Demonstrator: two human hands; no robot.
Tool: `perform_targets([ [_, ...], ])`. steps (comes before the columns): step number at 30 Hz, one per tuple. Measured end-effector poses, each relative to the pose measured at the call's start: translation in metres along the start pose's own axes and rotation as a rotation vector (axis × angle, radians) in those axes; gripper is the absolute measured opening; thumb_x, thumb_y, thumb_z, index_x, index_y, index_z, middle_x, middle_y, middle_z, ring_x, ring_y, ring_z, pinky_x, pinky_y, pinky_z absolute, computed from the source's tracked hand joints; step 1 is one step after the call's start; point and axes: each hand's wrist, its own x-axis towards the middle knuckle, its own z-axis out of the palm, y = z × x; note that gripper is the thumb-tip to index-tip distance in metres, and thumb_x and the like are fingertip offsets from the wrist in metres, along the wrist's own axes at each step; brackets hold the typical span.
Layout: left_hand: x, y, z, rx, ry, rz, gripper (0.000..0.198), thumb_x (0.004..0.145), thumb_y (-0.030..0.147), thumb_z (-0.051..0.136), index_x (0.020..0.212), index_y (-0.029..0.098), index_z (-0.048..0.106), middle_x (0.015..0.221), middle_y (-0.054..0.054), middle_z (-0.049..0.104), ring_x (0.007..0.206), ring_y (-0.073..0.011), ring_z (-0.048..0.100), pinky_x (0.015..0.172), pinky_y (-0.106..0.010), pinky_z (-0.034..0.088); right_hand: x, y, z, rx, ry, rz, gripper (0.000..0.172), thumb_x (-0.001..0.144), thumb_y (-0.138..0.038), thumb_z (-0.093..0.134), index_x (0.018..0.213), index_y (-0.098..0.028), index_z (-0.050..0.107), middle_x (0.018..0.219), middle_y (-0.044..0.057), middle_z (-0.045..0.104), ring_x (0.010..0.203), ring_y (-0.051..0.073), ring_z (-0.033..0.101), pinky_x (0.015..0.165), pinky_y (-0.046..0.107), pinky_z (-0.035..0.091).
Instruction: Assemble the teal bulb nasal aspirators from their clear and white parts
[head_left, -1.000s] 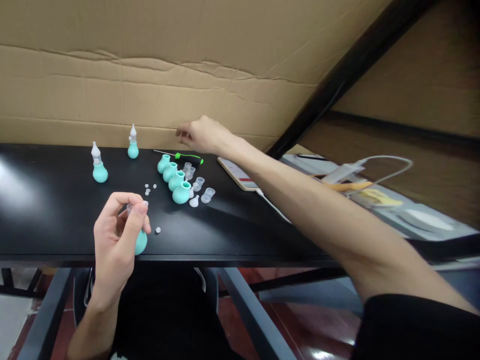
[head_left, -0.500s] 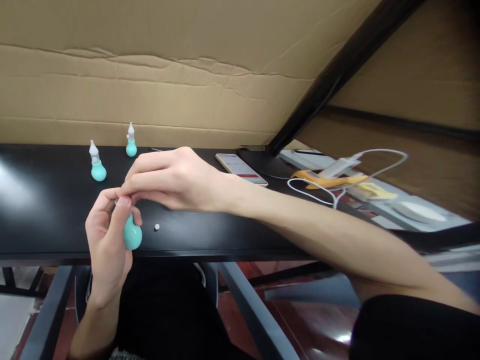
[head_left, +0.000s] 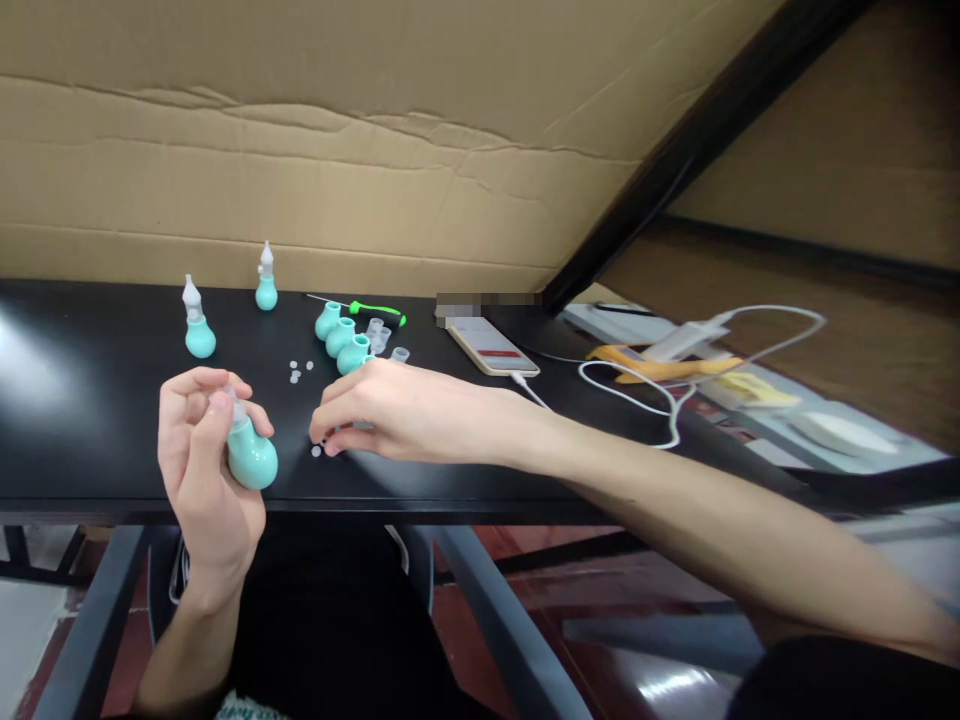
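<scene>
A teal bulb with a clear nozzle part [head_left: 253,456] is gripped near its top by my left hand [head_left: 206,460], above the front of the black table. My right hand [head_left: 375,412] is low over the table, fingers bent together beside a small white piece [head_left: 316,452]; what its fingertips hold, if anything, is too small to tell. Open teal bulbs [head_left: 341,338] stand in a row behind my right hand, with clear cups [head_left: 378,336] next to them. Several small translucent discs [head_left: 295,373] lie left of the bulbs.
Two assembled teal bulbs with nozzles [head_left: 200,338] [head_left: 266,292] stand at the back left. A green-handled screwdriver [head_left: 379,314] lies behind the open bulbs. A phone [head_left: 491,350] with a white cable is right of them. An orange object [head_left: 630,368] lies farther right.
My right hand has moved away from the bulb in my left hand, rightward and down to the table. The row of bulbs, the cups, discs and screwdriver now show.
</scene>
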Motion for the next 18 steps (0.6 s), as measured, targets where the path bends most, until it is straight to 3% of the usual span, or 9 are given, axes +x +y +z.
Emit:
perform_targets([
  [7,0.0,0.0,0.0,0.013,-0.021,0.002,0.01,0.095,0.029,0.077,0.096,0.021,0.07,0.089,0.0,0.067,0.061,-0.0101,0.065,0.057,-0.023,0.05,0.007,-0.011,0.008,-0.09,-0.085,0.059,0.015,0.098,-0.006,0.065,0.091,-0.016,0.073,0.088,0.003,0.071,0.074,0.014,0.06,0.065,0.027,0.036],
  [11,0.0,0.001,0.001,0.007,-0.016,-0.006,0.01,0.093,0.027,0.078,0.095,0.021,0.071,0.088,-0.001,0.066,0.062,-0.011,0.065,0.057,-0.023,0.049,0.009,-0.013,0.004,-0.148,-0.102,0.116,0.014,0.093,-0.005,0.063,0.086,-0.017,0.066,0.083,0.002,0.065,0.07,0.014,0.051,0.065,0.029,0.033],
  [15,-0.001,0.001,0.002,0.007,-0.022,0.002,0.008,0.093,0.027,0.077,0.092,0.021,0.072,0.086,-0.001,0.066,0.06,-0.0116,0.064,0.054,-0.023,0.047,0.019,0.0,-0.008,-0.287,-0.006,0.214,0.014,0.098,-0.008,0.058,0.093,-0.015,0.07,0.09,0.007,0.072,0.078,0.017,0.058,0.071,0.03,0.034],
  [18,-0.001,0.001,0.001,0.018,-0.024,0.013,0.008,0.094,0.028,0.077,0.092,0.021,0.073,0.086,-0.002,0.067,0.06,-0.012,0.063,0.054,-0.025,0.047,0.032,0.012,-0.01,-0.463,-0.018,0.345,0.021,0.102,-0.01,0.054,0.107,-0.013,0.074,0.103,0.015,0.077,0.085,0.023,0.066,0.067,0.033,0.03],
])
